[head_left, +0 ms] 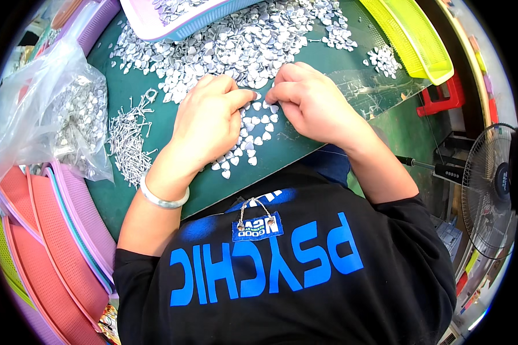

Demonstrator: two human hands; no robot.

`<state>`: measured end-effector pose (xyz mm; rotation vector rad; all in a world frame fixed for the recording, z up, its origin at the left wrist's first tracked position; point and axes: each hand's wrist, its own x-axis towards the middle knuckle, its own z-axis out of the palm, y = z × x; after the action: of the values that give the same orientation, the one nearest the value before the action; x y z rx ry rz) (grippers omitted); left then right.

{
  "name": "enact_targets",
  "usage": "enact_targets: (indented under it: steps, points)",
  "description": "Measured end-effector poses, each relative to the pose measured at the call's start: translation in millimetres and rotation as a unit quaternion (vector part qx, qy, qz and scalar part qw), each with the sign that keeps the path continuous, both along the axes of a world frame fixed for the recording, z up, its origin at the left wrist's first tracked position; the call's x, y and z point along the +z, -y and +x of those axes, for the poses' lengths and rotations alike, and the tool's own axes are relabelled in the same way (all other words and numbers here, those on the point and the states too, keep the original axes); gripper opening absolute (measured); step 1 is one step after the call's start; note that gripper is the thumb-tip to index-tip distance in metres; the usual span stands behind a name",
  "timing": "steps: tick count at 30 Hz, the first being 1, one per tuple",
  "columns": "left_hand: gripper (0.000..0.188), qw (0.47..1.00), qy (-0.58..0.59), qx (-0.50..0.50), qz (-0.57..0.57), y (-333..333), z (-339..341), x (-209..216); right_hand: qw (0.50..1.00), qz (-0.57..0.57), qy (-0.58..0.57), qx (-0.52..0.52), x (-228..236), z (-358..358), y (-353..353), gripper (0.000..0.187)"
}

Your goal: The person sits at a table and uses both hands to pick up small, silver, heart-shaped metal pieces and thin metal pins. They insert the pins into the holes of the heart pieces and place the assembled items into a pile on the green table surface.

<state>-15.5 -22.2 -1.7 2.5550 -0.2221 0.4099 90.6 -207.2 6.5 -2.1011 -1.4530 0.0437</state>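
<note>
Small silver heart-shaped pieces (252, 140) lie in a loose spread on the green tabletop, between my hands and toward me. My left hand (209, 112), with a pale bangle on its wrist, rests beside them with curled fingers, its fingertips at the edge of the big heap of hearts (236, 53). Opposite it, my right hand (305, 100) is bent with thumb and fingers pressed together at the same edge. The fingertips of the two hands are close but apart. Whatever is pinched in either hand is too small or hidden to make out.
Left of my left forearm lies a pile of metal pins (128, 141), beside a clear plastic bag (77, 121) of hearts. A blue basket (195, 24) stands at the back, a yellow-green basket (414, 43) at far right. Stacked baskets (52, 230) stand lower left, a fan (492, 190) right.
</note>
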Motion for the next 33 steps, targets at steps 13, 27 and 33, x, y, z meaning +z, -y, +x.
enact_targets:
  steps: [13, 27, 33]
  points:
    - [0.033, 1.0, 0.006, 0.005, -0.006, -4.5, -1.9, -0.9, 0.998, 0.031, -0.003, -0.057, 0.8, 8.4, 12.4, 0.017]
    - [0.031, 0.998, -0.02, -0.024, -0.063, -9.7, -2.1, 1.9, 1.0, -0.005, 0.029, 0.012, 3.9, -3.8, 16.1, 0.021]
    - [0.039, 0.997, -0.008, -0.048, -0.068, -6.1, -1.9, 0.1, 0.996, 0.044, 0.023, -0.071, -0.5, 6.5, 23.2, 0.022]
